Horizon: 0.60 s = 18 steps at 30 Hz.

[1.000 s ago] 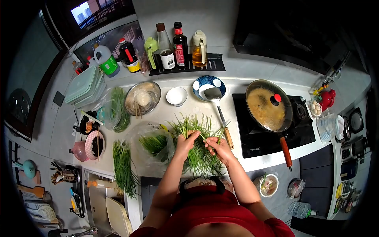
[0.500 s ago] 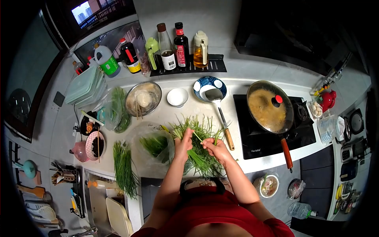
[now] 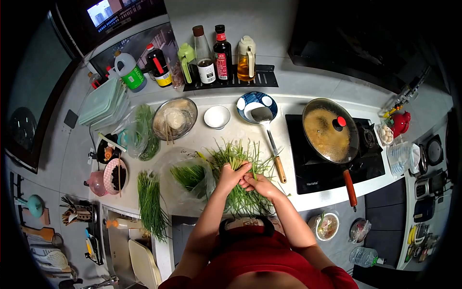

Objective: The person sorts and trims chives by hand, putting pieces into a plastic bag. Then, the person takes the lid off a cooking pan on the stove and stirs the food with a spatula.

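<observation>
A loose heap of green chives lies on the counter in front of me. Over the heap, my left hand is closed around some chive stalks, their pale ends showing above its fingers. My right hand touches it from the right, fingers pinched on chive stalks. To the left, an open clear plastic bag holds more chives. A neat bundle of chives lies farther left, its tips hanging past the counter's edge.
A lidded pan stands on the black cooktop at right. A spatula leans in a blue-patterned bowl. Behind are a white bowl, a metal bowl with dough and chopsticks, and several bottles.
My hands were apart with a stalk stretched between them; now they have come together over the heap. My left hand has turned inward and my right has shifted slightly.
</observation>
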{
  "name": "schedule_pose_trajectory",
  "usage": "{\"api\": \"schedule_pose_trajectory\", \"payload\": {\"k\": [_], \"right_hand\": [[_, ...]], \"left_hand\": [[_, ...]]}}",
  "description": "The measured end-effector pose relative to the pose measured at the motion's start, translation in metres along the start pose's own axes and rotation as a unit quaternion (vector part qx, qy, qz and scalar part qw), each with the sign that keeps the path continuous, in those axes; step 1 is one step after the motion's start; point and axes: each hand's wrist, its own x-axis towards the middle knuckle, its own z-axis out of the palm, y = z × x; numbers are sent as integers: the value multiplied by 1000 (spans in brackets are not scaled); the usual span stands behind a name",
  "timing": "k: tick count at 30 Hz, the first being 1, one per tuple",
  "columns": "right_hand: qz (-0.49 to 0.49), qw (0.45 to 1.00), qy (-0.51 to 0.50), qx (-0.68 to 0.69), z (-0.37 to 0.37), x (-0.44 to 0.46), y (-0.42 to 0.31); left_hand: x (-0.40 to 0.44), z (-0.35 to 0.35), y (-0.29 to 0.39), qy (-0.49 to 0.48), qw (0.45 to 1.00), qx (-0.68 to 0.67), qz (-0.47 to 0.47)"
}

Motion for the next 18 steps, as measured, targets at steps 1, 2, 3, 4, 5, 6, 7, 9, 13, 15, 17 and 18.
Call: {"api": "schedule_pose_trajectory", "payload": {"k": [1, 2, 3, 4, 5, 6, 7, 9, 13, 15, 17, 18], "right_hand": [[-18, 1000, 13, -10, 3, 0, -1], [-23, 1000, 15, 11, 2, -3, -3], [-27, 999, 17, 33, -1, -6, -7], [-32, 998, 18, 53, -3, -9, -10], [-32, 995, 36, 89, -2, -13, -14], [-30, 993, 34, 109, -4, -14, -15], [-27, 991, 31, 130, -7, -15, -15], [-13, 988, 47, 149, -8, -15, -18], [-83, 977, 167, 104, -14, 0, 3], [-68, 970, 181, 146, -15, 2, 4], [-60, 968, 164, 181, -16, 0, 2], [-59, 969, 140, 194, -16, -4, -4]], "left_hand": [[1, 3, -4, 38, 999, -32, 1], [1, 0, -2, 58, 997, -47, -24], [0, -5, 4, 78, 994, -61, -48], [0, -8, 9, 98, 990, -76, -72], [1, -10, 13, 113, 985, -101, -79], [2, -14, 12, 115, 985, -109, -73], [2, -16, 11, 119, 983, -116, -78], [2, -21, 10, 121, 980, -133, -83], [3, -24, 7, 114, 980, -143, -78], [3, -25, 6, 108, 985, -118, -66], [5, -26, -1, 98, 991, -74, -47], [5, -24, -4, 88, 993, -76, -28]]}}
